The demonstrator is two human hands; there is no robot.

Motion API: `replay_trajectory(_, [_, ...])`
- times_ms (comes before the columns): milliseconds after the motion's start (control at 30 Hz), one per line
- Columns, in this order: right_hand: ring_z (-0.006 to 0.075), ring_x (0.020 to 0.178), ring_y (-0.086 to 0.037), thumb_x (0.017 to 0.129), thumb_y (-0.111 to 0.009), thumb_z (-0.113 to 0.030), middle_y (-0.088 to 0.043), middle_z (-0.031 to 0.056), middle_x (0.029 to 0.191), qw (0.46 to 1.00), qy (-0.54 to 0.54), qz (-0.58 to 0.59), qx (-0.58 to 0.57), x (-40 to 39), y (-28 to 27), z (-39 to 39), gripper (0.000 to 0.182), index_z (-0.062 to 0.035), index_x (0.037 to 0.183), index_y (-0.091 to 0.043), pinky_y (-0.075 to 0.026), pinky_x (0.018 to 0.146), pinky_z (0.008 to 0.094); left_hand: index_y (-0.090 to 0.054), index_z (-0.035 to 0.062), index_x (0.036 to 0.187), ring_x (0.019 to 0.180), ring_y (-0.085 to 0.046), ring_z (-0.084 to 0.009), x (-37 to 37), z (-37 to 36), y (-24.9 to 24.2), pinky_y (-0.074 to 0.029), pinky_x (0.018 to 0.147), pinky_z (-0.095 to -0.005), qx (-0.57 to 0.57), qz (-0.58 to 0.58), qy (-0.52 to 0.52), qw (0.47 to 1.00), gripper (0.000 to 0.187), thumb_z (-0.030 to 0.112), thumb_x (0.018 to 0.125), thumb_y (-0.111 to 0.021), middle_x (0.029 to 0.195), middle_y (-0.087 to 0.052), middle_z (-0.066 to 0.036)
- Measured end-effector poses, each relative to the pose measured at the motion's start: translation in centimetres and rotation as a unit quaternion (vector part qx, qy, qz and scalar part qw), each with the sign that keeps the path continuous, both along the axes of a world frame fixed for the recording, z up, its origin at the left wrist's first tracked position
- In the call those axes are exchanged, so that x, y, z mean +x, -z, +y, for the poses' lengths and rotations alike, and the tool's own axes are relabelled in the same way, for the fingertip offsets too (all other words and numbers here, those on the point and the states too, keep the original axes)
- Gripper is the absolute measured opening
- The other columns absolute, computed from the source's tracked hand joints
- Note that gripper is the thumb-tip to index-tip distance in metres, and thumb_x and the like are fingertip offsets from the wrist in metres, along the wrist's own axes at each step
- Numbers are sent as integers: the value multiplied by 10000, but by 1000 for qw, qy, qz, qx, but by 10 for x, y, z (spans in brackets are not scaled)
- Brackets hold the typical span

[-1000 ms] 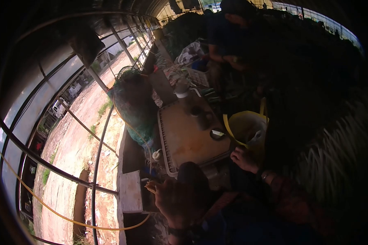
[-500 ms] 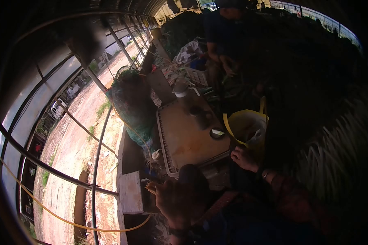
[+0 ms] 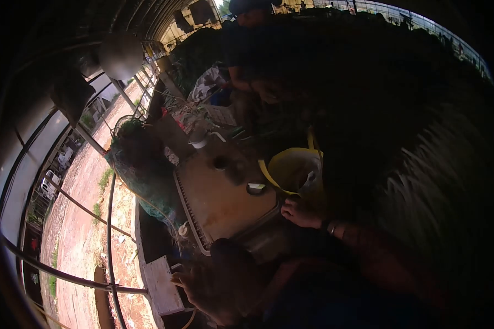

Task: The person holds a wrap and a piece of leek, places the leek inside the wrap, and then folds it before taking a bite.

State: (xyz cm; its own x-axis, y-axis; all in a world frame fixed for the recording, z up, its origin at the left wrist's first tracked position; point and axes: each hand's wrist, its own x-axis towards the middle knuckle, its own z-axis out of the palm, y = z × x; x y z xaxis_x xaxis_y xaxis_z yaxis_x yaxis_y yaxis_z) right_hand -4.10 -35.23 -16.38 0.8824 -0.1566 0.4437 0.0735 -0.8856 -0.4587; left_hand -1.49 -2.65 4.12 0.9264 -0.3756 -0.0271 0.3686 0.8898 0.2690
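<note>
My right hand (image 3: 302, 213) is beside the yellow bucket (image 3: 292, 153), fingers curled in just below its rim. Whatever those fingers hold, if anything, is hidden. A bracelet circles that wrist. Deep in shadow, my left hand (image 3: 203, 288) is low in the view, beside a whitish box (image 3: 163, 285); its bent fingertips catch some light, but I cannot tell what they do. Ahead of both hands is a brown-topped board or tray (image 3: 219, 192) with a pale toothed edge. On it lie a dark ring-shaped thing (image 3: 255, 189) and a dark round object (image 3: 220, 162).
A green net sack (image 3: 148, 175) stands left of the board. Behind it are a white container (image 3: 198, 138) and a pale crate (image 3: 220, 115). Another person (image 3: 255, 71) sits across. Long pale stalks (image 3: 422, 186) lie at right; metal poles (image 3: 71, 278) run along the left.
The camera view has turned to the right, so most things appear farther left and the picture is darker. Both hands stay close to the same places.
</note>
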Motion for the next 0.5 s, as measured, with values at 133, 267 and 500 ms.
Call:
replay_trajectory(133, [236, 831, -547, 868, -614, -200, -497, 62, 862, 996, 1, -34, -82, -4, 3, 0, 131, -92, 818, -562, -463, 721, 394, -407, 174, 724, 577, -246, -71, 6, -10, 16, -229, 549, -273, 4, -20, 47, 999, 410, 447, 1020, -485, 649, -309, 38])
replay_trajectory(267, [230, 818, -534, 906, -567, -207, -491, 69, 873, 988, 20, -32, -152, -2, 13, -4, 127, -93, 848, -568, -460, 770, 370, -420, 169, 842, 711, -274, -86, 8, -19, 37, -239, 654, -300, 107, -19, 19, 994, 329, 443, 1016, -472, 785, -339, 19])
replay_trajectory(500, [249, 922, -551, 938, -521, -220, -547, 91, 938, 989, -17, -20, -144, 3, 16, -5, 175, -72, 918, -614, -465, 831, 384, -442, 159, 1048, 944, -322, -114, 19, -10, 70, -258, 839, -347, 343, -85, -66, 933, 280, 437, 1010, -449, 1021, -391, -13])
